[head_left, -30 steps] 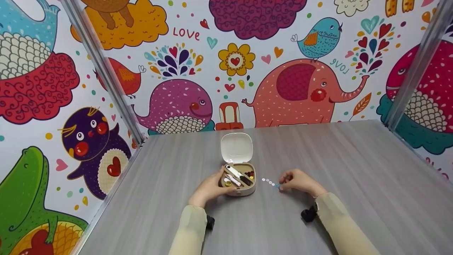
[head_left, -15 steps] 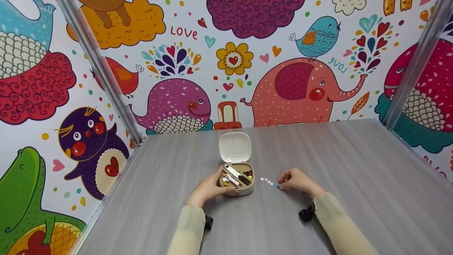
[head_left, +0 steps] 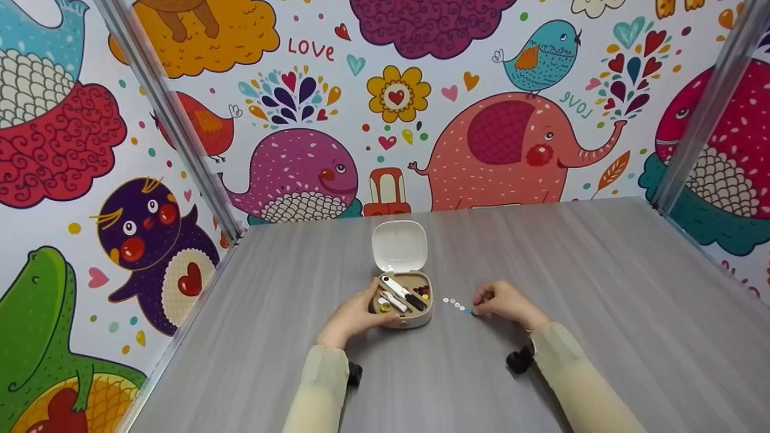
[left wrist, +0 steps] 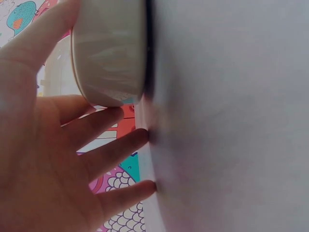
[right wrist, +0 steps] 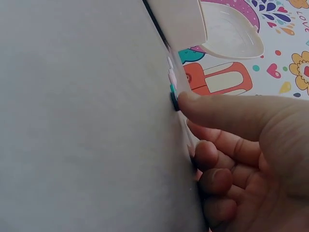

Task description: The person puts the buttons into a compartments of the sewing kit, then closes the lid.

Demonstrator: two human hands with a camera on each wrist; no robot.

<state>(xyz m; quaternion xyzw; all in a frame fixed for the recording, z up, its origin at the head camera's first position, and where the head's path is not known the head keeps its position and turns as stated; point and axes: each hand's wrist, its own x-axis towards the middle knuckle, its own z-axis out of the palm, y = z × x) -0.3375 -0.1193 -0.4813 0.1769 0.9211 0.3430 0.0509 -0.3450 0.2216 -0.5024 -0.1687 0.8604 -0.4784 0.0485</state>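
Note:
A small white box [head_left: 415,323] with a tan divided tray stands on the table, its lid [head_left: 399,245] tipped back. My left hand [head_left: 355,316] grips its left front corner; in the left wrist view the thumb lies over the rim and the index finger against the side, other fingers spread. Right of the box lies a slanting row of small round buttons [head_left: 453,302], pale ones, then a teal one [head_left: 468,310]. At the row's near end my right hand [head_left: 505,305] pinches a dark button [right wrist: 174,101] at the tabletop, thumb tip against it, other fingers curled.
Inside the tray lie a white-and-black tool [head_left: 402,291], a pink-and-white piece [head_left: 394,302], a yellow round item [head_left: 384,307] and dark red pieces [head_left: 421,291]. Printed cartoon panels [head_left: 301,174] and metal posts [head_left: 174,120] bound the grey table [head_left: 541,252] behind and at the sides.
The camera view shifts slightly. The dark button's end of the row stays under my right fingertips, with only small finger movement. My left hand keeps its grip on the box.

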